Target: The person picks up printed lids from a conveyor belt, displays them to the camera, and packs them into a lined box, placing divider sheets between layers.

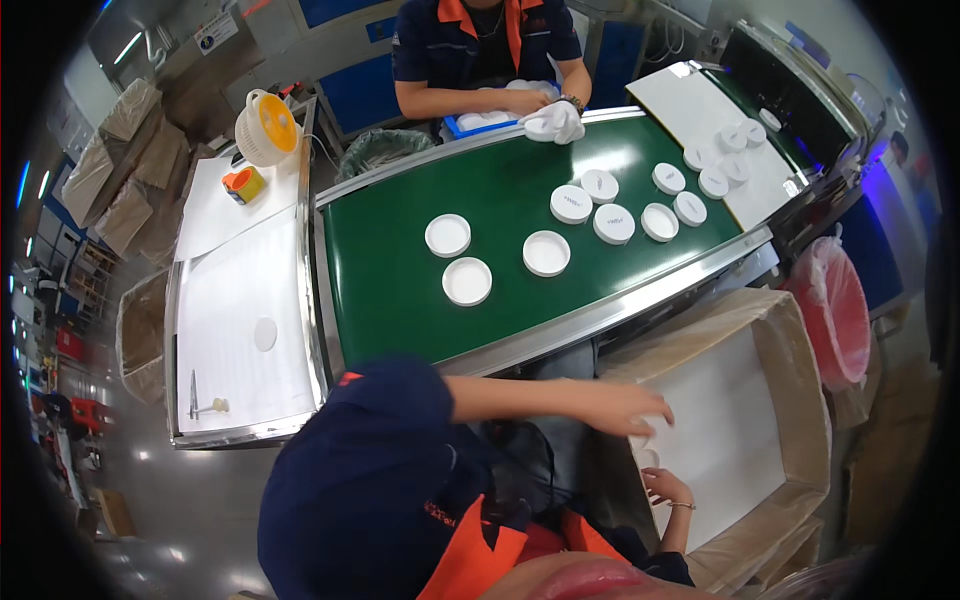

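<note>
My left hand [628, 408] reaches across to the right, over the near left side of a large carton [806, 400]. Its fingers are apart, with nothing seen between them. Just below it, at the carton's left inner edge, lies a white round cap [648, 458]; another white rim shows beside it, partly hidden by my left fingers. My right hand [668, 487], with a bracelet at the wrist, is also inside the carton. Its fingers are spread close to the cap, and whether they touch it is unclear. A flat white sheet [725, 430] covers the carton's floor.
On the green conveyor belt [400, 320] lie several white round caps [546, 254], some hollow side up. Opposite, a co-worker in gloves [553, 122] handles white items over a blue tray [480, 121]. A white side table [245, 350] stands left, a red-pink lined bin [832, 320] right.
</note>
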{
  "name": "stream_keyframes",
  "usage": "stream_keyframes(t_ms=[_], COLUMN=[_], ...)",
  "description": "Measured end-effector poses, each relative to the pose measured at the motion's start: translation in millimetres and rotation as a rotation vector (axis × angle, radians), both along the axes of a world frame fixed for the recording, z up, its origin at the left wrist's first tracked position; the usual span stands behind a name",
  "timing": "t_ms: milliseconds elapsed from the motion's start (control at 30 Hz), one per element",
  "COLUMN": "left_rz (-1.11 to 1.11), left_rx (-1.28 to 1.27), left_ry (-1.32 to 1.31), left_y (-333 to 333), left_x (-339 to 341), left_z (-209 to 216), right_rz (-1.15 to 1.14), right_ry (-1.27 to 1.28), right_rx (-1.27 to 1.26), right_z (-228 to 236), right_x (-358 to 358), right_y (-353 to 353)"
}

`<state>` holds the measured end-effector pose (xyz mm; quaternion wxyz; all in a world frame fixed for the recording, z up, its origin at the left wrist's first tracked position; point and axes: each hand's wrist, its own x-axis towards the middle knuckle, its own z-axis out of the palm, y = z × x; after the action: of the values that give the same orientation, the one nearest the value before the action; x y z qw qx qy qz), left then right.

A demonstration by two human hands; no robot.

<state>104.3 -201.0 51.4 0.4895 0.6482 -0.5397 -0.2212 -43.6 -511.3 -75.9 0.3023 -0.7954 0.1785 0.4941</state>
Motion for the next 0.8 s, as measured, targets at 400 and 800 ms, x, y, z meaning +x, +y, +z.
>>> stream_keyframes(t_ms=[400, 800], left_rz=[1.124, 1.067], left_rx=[0.780, 0.625], left_ry=[-0.480, -0.664], left_y=[289.5, 288.8], left_x=[63.7, 80.4], left_z=[-5.3, -1.2], right_rz=[-0.043, -0.052], right_ry=[-0.528, -0.494], right_rx=[0.082, 0.090], right_z=[37.6, 34.4], right_x=[55.5, 50.9], right_y=[38.4, 41.3])
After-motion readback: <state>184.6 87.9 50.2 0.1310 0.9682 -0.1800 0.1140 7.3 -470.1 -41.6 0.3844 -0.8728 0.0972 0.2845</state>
